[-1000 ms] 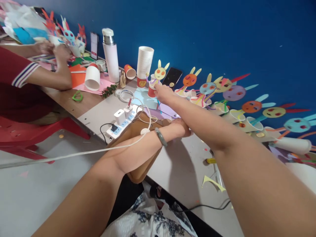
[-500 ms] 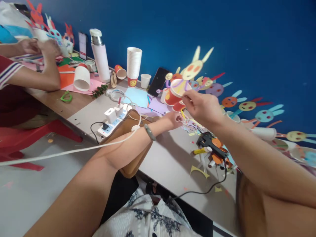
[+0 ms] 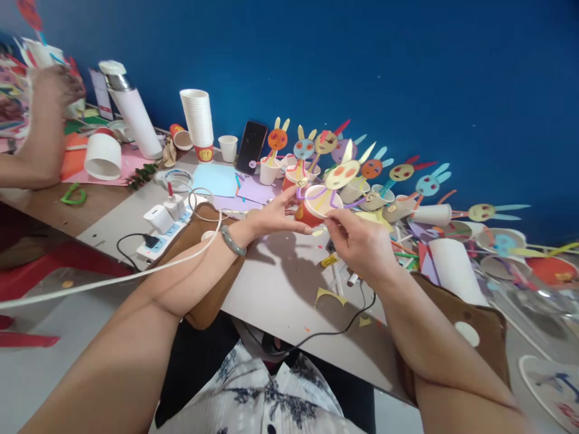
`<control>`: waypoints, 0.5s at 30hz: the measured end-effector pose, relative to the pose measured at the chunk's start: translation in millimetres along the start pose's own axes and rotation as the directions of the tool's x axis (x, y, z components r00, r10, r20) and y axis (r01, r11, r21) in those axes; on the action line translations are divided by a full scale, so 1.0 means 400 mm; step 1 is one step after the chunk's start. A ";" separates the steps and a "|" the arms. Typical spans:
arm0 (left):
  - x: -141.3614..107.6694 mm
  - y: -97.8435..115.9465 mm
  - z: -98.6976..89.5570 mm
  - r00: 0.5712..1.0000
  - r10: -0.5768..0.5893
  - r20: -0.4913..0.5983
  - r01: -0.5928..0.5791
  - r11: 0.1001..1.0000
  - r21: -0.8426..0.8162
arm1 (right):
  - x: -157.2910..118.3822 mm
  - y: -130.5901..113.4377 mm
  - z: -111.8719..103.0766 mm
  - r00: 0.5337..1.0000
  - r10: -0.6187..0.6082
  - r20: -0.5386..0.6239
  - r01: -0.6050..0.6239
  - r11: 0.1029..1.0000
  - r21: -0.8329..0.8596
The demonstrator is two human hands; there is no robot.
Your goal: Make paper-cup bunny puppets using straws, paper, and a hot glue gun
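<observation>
My right hand (image 3: pixel 362 241) pinches the rim of a red and white paper cup (image 3: pixel 312 218) between thumb and fingers. From this cup rises a pale yellow paper rabbit (image 3: pixel 342 175) with orange eyes, long ears and purple arms. Beside the cup's left side, my left hand (image 3: pixel 280 217) is open, thumb and fingers apart; whether it touches the cup I cannot tell. Behind stand several more rabbit cups, among them one with an orange rabbit head (image 3: pixel 277 139) and one with a blue head (image 3: pixel 303 149). The glue gun is mostly hidden behind my right hand.
A power strip (image 3: pixel 169 232) with a white cable lies at left over a brown pouch (image 3: pixel 212 295). Stacked paper cups (image 3: pixel 197 120), a phone (image 3: pixel 252 147) and a thermos (image 3: pixel 133 114) stand along the wall. Another person's hand (image 3: pixel 56 84) works at far left.
The view has swung to the right. My right hand has brought the rabbit cup lower and away from the other cups. My left hand has opened and come up beside it.
</observation>
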State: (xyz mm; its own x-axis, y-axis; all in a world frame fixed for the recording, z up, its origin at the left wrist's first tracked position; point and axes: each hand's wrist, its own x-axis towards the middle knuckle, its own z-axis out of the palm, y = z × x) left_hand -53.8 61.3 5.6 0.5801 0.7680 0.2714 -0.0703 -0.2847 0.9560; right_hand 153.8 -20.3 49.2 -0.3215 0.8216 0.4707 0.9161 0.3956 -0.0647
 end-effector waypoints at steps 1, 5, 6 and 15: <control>0.000 -0.002 0.002 1.000 0.020 0.005 -0.020 0.999 -0.036 | -0.002 -0.007 0.008 1.000 -0.015 0.006 0.015 1.000 0.023; 0.006 -0.012 0.004 1.000 0.009 -0.012 -0.010 0.988 -0.151 | -0.018 -0.024 0.038 0.999 -0.017 -0.039 0.024 0.981 0.192; 0.007 -0.011 0.002 1.000 0.005 -0.026 -0.009 0.987 -0.163 | -0.024 -0.026 0.044 0.997 0.004 -0.073 0.015 0.965 0.260; -0.003 0.041 -0.002 0.997 0.002 -0.075 -0.021 0.966 -0.257 | -0.016 0.008 0.053 0.899 0.438 0.027 -0.262 0.485 0.835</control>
State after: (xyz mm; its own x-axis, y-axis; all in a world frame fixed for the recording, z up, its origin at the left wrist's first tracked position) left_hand -56.3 56.3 21.0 0.5177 0.8083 0.2805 -0.2889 -0.1435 0.9465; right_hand 153.9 -15.7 27.3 0.1053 0.9228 0.3706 0.3285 0.3195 -0.8888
